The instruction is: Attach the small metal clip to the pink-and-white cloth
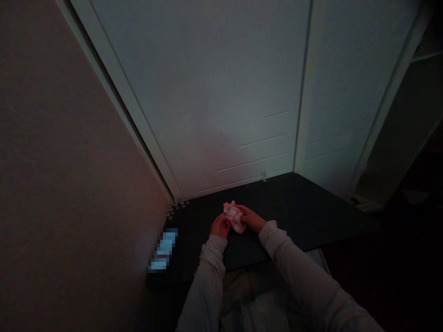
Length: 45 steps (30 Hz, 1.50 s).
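Note:
A crumpled pink and white piece, soft like cloth or paper (235,216), is held up between my two hands over the dark table (287,203). My left hand (220,226) grips its left side with bent fingers. On the other side, my right hand (252,218) pinches its right edge, thumb toward me. Dim light hides the finer detail of the piece and of the fingertips.
A lit, pixelated screen (164,250) leans at the table's left edge by the wall (86,207). Several small clear objects (176,205) stand in the far left corner, and another small clear object (264,176) is at the back. White panels (221,92) rise behind the table.

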{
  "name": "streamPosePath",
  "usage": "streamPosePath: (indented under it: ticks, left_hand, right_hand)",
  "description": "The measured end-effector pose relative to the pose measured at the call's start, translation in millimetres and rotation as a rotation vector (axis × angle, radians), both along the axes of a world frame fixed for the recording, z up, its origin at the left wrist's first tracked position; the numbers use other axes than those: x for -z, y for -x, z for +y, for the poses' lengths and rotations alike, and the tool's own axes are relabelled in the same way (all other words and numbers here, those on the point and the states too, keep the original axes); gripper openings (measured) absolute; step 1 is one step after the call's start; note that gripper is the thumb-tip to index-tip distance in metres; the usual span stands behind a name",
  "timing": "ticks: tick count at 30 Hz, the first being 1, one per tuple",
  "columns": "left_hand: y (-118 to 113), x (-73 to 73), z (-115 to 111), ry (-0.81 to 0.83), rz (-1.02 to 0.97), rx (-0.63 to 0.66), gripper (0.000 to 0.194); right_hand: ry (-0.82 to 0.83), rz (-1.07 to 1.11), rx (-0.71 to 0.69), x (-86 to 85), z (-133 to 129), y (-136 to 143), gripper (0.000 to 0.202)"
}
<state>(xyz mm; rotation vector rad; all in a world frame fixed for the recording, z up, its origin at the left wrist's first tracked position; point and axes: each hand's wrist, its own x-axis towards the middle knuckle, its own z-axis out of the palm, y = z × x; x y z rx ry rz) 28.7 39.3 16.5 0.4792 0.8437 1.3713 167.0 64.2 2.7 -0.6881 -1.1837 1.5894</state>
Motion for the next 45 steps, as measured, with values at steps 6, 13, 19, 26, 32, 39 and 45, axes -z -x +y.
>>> streamPosePath:
  ticks: [6,13,19,26,32,39,45]
  left_hand:
    - [-0.9,1.0,-0.4,-0.011,-0.004,0.005,0.013]
    - [0.4,4.4,2.5,0.003,-0.037,0.001,0.013]
    - [0.0,5.6,2.4,-0.015,-0.029,0.021,0.013]
    - [1.1,8.6,4.0,-0.007,0.004,0.034,0.016]
    - [-0.2,4.4,2.9,0.028,-0.028,0.007,0.015]
    - [0.3,4.2,3.9,0.047,-0.042,-0.002,0.017]
    - [1.2,7.3,4.2,0.028,-0.031,0.013,0.014]
  right_hand:
    - [-0.018,0.02,-0.005,-0.4,-2.2,0.2,0.057]
    - [-0.024,-0.013,-0.14,-1.9,-5.8,1.4,0.026]
    - [-0.008,-0.012,-0.096,-3.2,-8.5,0.7,0.022]
    - [0.004,0.023,-0.09,-6.0,-9.8,3.0,0.027]
    - [-0.052,-0.114,0.039,-1.7,-6.7,1.6,0.023]
    - [-0.087,-0.191,0.08,6.7,1.4,-0.5,0.013]
    - [-0.081,-0.17,0.083,9.5,1.1,1.0,0.016]
